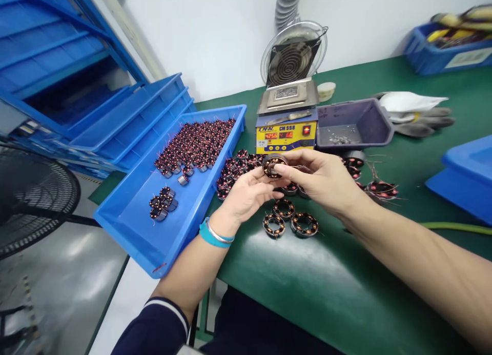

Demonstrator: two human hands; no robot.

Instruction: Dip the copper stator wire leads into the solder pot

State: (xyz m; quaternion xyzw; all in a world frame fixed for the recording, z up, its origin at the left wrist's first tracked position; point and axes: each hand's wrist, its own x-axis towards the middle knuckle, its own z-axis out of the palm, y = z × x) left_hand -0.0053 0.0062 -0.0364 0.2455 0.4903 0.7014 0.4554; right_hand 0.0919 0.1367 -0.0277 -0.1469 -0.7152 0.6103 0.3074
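Both my hands meet over the green bench, in front of a yellow and blue solder pot [286, 132]. Between them is a motor stator [270, 165], a dark ring with copper windings. My left hand [248, 193] grips its lower left side with the fingertips. My right hand [323, 180] pinches its right side between thumb and fingers. Just below lie three more ring stators [274, 225] on the bench. Behind my hands, a heap of wound stators [230, 175] with loose wire ends spreads to both sides, partly hidden by my fingers.
A blue tray [126, 229] at left holds many stators, with a small group set apart. Right of the pot are a grey bin [355, 121] with metal bits and grey gloves [423, 124]. An extractor fan [290, 60] stands behind. Blue bins [469, 165] sit at right.
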